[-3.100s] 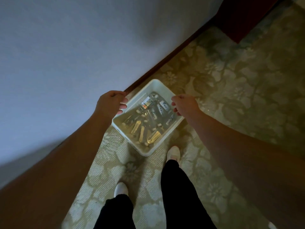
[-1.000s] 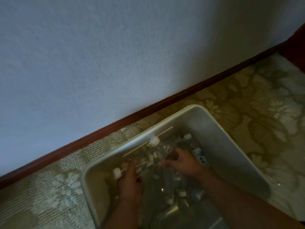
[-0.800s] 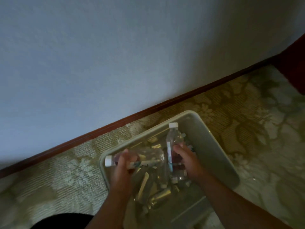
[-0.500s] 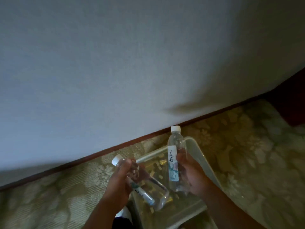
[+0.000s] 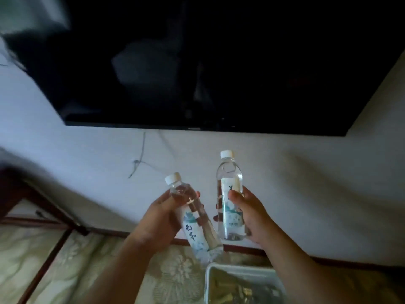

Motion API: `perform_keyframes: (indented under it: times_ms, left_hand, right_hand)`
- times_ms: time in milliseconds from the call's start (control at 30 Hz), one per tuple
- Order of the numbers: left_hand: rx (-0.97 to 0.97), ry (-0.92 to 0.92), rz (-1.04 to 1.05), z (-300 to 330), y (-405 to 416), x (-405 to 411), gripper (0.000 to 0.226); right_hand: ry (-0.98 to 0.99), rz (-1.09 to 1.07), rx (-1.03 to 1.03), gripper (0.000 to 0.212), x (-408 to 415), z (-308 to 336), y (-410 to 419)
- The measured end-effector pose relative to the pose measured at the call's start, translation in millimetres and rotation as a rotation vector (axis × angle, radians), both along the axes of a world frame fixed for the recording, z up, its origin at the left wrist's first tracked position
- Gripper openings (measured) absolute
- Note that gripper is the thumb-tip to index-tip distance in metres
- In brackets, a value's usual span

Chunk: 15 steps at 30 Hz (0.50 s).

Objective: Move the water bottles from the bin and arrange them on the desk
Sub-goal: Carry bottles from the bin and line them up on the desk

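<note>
Two water bottles lifted clear of the bin, one per hand, presumably to halve the trips. Left bottle tilted, cap leaning up and away from the bin, wrapped at mid-body by the left hand, fingers curled round its far side. Right bottle upright, just above the bin's far rim, held round the label by the right hand, thumb across the front. Both raised in front of the wall, below the dark television mounted above the bin. More bottles lying jumbled inside the bin on the patterned carpet. No desk surface clearly visible; dark wooden furniture left of the bin possibly part of it. Carrying stage, judging by the raised hold, with placement not yet begun.
</note>
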<state>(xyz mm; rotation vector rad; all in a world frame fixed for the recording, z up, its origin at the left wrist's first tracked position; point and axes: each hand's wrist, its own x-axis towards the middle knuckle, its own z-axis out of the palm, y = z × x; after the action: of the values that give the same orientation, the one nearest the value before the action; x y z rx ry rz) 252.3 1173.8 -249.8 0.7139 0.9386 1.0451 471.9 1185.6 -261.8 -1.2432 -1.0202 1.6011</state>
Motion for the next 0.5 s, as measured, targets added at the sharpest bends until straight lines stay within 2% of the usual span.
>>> perform_keyframes:
  times_ms: [33, 167, 233, 367, 500]
  left_hand:
    - [0.033, 0.040, 0.055, 19, -8, -10, 0.044]
    - [0.159, 0.137, 0.198, 88, -46, -64, 0.051]
    - [0.228, 0.125, 0.263, 117, -65, -93, 0.043]
    - [0.350, 0.139, 0.427, 165, -109, -154, 0.038]
    - [0.437, 0.244, 0.517, 195, -159, -225, 0.034]
  right_hand:
    - [0.004, 0.043, 0.033, 0.045, -12, 18, 0]
    - [-0.041, 0.229, 0.198, 0.049, -67, 71, -2]
    - [-0.056, 0.325, 0.283, 0.059, -101, 97, -8]
    - [0.003, 0.457, 0.435, 0.047, -177, 141, -23]
    - [0.063, 0.555, 0.542, 0.062, -265, 174, -49]
